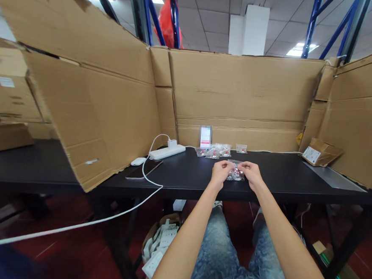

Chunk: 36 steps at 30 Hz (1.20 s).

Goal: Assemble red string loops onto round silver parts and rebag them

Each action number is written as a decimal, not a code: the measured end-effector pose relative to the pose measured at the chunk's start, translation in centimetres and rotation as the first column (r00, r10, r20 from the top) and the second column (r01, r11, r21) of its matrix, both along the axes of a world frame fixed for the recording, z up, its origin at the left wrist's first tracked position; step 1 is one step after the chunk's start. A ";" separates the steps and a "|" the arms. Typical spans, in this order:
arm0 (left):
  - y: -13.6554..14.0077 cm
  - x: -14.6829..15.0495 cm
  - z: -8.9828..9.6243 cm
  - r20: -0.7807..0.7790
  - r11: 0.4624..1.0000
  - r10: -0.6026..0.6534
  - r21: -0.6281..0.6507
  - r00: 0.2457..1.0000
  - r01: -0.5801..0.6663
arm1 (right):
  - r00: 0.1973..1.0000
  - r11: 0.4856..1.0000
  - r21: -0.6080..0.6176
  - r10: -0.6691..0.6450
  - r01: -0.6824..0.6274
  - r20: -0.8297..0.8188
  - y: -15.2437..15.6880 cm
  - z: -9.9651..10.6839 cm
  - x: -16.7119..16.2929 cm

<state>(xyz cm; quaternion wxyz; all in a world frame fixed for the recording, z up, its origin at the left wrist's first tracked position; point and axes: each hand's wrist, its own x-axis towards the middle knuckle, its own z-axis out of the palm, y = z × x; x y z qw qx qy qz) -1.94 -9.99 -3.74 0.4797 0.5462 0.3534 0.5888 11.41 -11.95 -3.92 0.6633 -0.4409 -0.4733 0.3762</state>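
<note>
Near the front edge of the black table lies a small clear plastic bag [236,174] with shiny round items and a bit of red inside; their kind is too small to tell. My left hand [221,171] pinches the bag's upper left side. On its upper right side, my right hand [250,172] closes its fingers on the same bag. Beyond my hands several similar clear bags [215,151] sit in a pile. A single bag [241,148] lies apart to the right of that pile.
A phone [205,136] with a lit screen leans upright at the cardboard back wall [240,88]. To the left are a white power strip [167,152], a dark tablet or phone [144,169] and a white cable [104,218]. A brown package [322,152] sits at right.
</note>
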 end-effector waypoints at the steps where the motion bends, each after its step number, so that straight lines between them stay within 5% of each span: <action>1: 0.0 0.0 0.0 -0.010 1.000 -0.002 -0.002 1.000 0.002 | 1.000 1.000 0.002 0.002 -0.002 0.003 0.0 0.0 0.0; 36: -0.2 0.1 0.2 -0.087 0.998 0.061 0.018 0.994 -0.059 | 0.998 1.000 0.007 -0.026 0.026 0.059 0.1 -0.1 -0.1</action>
